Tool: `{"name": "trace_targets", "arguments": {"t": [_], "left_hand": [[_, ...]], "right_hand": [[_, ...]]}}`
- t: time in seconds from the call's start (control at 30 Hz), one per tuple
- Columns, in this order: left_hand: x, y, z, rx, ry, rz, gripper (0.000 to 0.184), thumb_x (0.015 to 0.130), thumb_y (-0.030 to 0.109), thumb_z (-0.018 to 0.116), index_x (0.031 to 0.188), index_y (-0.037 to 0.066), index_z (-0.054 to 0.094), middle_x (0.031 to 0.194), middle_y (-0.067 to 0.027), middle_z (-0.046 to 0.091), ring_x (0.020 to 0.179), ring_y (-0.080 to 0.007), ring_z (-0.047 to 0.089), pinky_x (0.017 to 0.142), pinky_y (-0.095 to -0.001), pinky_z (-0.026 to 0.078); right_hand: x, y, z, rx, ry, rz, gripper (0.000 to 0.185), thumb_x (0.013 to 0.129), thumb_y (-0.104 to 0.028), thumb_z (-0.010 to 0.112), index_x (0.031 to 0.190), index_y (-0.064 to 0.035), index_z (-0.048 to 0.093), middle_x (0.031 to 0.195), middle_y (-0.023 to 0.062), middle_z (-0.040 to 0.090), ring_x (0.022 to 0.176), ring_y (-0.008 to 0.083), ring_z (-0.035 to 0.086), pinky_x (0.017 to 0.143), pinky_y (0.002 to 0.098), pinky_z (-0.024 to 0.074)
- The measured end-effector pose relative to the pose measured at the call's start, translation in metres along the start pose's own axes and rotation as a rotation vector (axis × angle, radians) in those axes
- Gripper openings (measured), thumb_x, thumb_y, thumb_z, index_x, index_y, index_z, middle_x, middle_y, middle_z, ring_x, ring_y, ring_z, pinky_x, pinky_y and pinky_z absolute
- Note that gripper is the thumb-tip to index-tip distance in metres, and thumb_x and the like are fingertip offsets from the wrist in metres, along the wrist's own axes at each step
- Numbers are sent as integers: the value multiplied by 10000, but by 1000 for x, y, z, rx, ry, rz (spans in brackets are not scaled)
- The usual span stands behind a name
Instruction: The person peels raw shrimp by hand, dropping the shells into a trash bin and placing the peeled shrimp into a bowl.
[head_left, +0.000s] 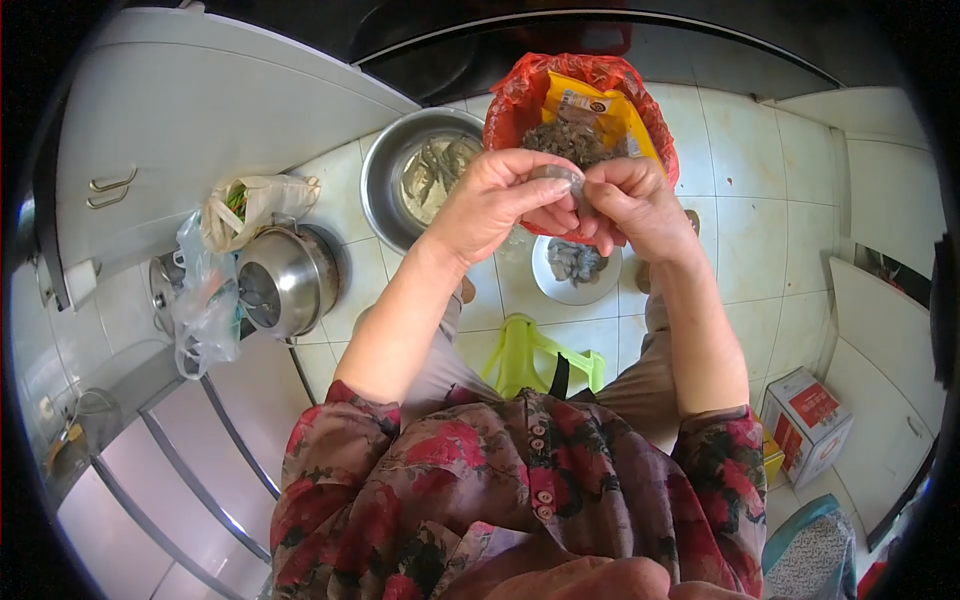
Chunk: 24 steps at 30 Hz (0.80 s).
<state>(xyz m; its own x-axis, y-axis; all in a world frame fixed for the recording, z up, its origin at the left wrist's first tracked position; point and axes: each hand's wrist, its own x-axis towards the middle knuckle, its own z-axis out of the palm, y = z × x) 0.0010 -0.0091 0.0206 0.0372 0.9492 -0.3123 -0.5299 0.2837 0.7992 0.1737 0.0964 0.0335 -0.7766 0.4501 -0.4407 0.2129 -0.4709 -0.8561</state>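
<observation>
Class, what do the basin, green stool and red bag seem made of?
The basin looks like smooth metal, perhaps stainless steel, from its grey sheen. The green stool seems glossy moulded plastic, being bright and evenly coloured. The red bag looks like thin plastic film: shiny, crinkled.

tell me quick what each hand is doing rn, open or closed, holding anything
Left hand: closed, holding a grey shrimp.
Right hand: closed, fingertips pinched at the same shrimp.

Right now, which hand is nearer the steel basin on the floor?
Left. The left hand overlaps the basin's right edge in view; the right hand is farther right, before the red bag.
</observation>
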Motion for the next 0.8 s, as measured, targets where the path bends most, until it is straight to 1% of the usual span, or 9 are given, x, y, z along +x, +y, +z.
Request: {"name": "trace_targets", "arguments": {"t": [0.17,0.23,0.27,0.37,0.47,0.53,0.6,0.7,0.8], "left_hand": [[4,5,5,5,11,87,243,910,62,600,1140,-18,607,902,-100,676,765,-169,680,719,-296,578],[6,1,4,76,54,116,240,904,50,607,1133,-21,607,919,-96,676,765,-157,675,722,-291,577],[7,-6,2,237,97,189,227,883,36,621,1102,-23,621,917,-83,681,774,-135,667,718,-274,567],[-2,1,9,554,197,257,197,843,17,643,1036,-22,649,902,-58,692,790,-97,653,709,-248,544],[-4,-1,9,709,267,270,179,806,11,656,983,-11,671,870,-40,701,795,-77,645,703,-236,524],[-1,-7,7,704,286,295,178,789,10,661,965,-2,680,853,-33,705,791,-73,645,702,-233,516],[2,-10,7,737,355,350,170,747,71,695,906,12,691,740,-90,695,671,-113,654,643,-263,517],[4,-11,9,770,382,365,150,742,69,696,882,17,696,748,-108,697,659,-143,667,628,-275,520],[1,-5,14,830,363,275,127,771,23,699,895,3,686,822,-68,709,766,-89,652,679,-249,516]], "right_hand": [[2,8,8,47,66,-147,155,884,-102,581,796,2,656,636,33,625,466,69,566,424,196,435],[0,11,18,-322,351,-290,99,837,-70,619,821,16,666,642,72,644,484,119,593,463,240,468],[0,13,20,-329,346,-293,99,837,-70,619,821,16,666,642,72,644,484,119,593,463,240,468],[1,21,24,-779,444,-668,85,770,-33,653,844,7,663,734,177,643,649,307,653,587,346,528],[3,26,26,-940,418,-805,73,794,-28,638,861,2,641,775,168,652,706,346,646,611,389,533],[3,26,26,-957,403,-806,65,805,-29,626,863,0,629,781,168,649,718,350,644,617,404,531],[3,27,26,-973,393,-807,58,816,-30,615,866,-2,617,787,169,645,730,354,642,622,418,528],[2,27,27,-1010,384,-747,60,823,-46,606,862,0,612,793,176,644,740,359,643,625,422,527],[2,27,31,-1046,413,-685,54,822,-52,603,846,-4,609,781,181,643,736,363,641,623,428,524]]}}
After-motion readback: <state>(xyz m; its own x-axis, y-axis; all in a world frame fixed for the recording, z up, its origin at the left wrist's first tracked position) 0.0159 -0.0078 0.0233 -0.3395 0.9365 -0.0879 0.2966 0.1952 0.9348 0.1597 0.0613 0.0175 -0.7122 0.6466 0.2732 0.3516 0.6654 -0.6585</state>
